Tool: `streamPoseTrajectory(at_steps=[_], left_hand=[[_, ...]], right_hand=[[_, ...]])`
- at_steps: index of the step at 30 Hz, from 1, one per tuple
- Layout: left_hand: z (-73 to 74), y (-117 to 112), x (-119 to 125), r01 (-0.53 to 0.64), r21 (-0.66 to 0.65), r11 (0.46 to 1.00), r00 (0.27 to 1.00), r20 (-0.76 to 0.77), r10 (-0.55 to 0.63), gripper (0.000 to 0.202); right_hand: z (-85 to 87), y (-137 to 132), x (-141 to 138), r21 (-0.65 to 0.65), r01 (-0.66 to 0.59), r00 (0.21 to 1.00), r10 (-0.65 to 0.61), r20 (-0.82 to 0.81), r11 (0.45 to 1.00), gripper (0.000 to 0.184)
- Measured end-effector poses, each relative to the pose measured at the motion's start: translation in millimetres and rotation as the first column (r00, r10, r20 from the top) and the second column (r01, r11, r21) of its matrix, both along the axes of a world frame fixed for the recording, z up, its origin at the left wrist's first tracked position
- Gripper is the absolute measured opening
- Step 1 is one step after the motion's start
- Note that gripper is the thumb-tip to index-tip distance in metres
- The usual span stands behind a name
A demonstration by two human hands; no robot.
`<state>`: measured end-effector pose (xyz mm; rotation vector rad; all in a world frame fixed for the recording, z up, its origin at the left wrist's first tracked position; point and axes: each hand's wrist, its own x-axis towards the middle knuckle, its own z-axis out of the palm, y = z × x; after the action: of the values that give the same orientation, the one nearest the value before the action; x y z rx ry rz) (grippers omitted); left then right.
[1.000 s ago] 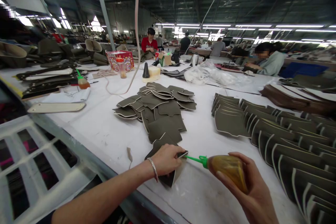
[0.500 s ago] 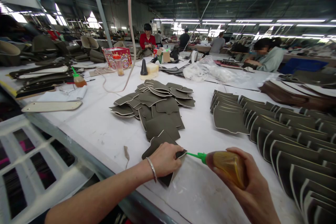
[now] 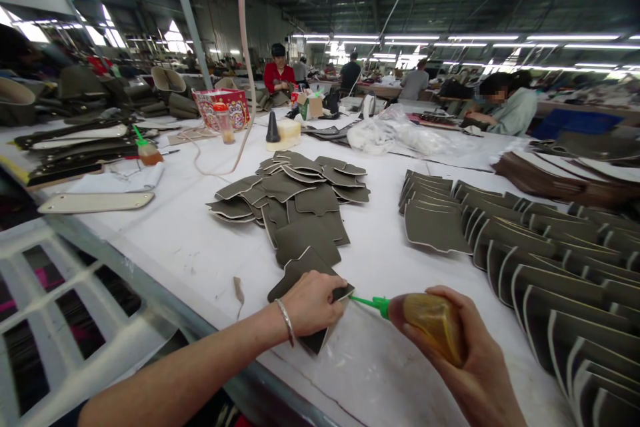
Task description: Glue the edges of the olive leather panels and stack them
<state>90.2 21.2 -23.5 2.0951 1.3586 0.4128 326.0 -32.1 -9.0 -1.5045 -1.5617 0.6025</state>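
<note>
My left hand [image 3: 311, 303], a silver bangle at its wrist, grips a dark olive leather piece [image 3: 316, 339] near the table's front edge, fingers closed over its corner. My right hand [image 3: 480, 353] is wrapped round a squeeze bottle [image 3: 434, 321] of amber liquid, probably glue. Its green nozzle [image 3: 370, 302] points left, the tip at the pale edge of the leather piece, close to my left fingertips. Just beyond lies a loose heap of similar leather pieces [image 3: 307, 240]. Part of the held piece is hidden under my left hand.
Overlapping rows of leather pieces [image 3: 545, 273] cover the right side. A second green-tipped bottle [image 3: 149, 153] and a pale strip [image 3: 97, 202] lie left. Behind the heap stand a black cone [image 3: 273, 127] and a hanging hose [image 3: 245, 47]. A white crate [image 3: 45, 307] sits below left. Co-workers sit farther back.
The bottle and its nozzle tip have shifted slightly left and down along the leather edge. My left hand keeps its hold; the whole view has drifted a little.
</note>
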Motion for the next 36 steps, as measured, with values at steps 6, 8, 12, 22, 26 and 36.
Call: streamPoseTrajectory(at_steps=[6,8,12,22,26,36], left_hand=[[-0.5,0.0,-0.7,0.008,0.031,0.999,1.0,0.009,-0.009,0.048],[-0.9,0.1,-0.5,0.012,0.036,0.999,1.0,0.009,-0.013,0.048],[-2.0,-0.1,-0.5,0.03,0.061,0.998,0.999,-0.017,-0.029,0.048],[-0.6,-1.0,-1.8,0.044,0.037,0.998,0.998,-0.037,-0.043,0.048],[-3.3,0.5,-1.5,0.045,0.047,0.998,0.998,-0.049,-0.043,0.049],[-4.3,-0.4,-3.1,0.037,0.037,0.999,0.999,-0.031,-0.036,0.048]], right_hand=[[0.2,2.3,0.4,0.011,0.013,1.0,-0.013,-0.022,1.0,0.049],[-0.4,2.0,0.5,0.012,0.02,1.0,-0.02,-0.013,1.0,0.049],[-1.4,-3.2,-0.9,-0.039,-0.037,0.998,0.035,-0.044,0.999,0.047],[-5.6,-5.9,-1.5,-0.066,-0.028,0.993,0.021,-0.113,0.997,0.048],[-7.1,-13.1,-4.6,-0.11,-0.063,0.989,0.047,-0.14,0.992,0.048],[-11.1,-22.0,-9.6,-0.179,-0.103,0.973,0.062,-0.221,0.978,0.052]])
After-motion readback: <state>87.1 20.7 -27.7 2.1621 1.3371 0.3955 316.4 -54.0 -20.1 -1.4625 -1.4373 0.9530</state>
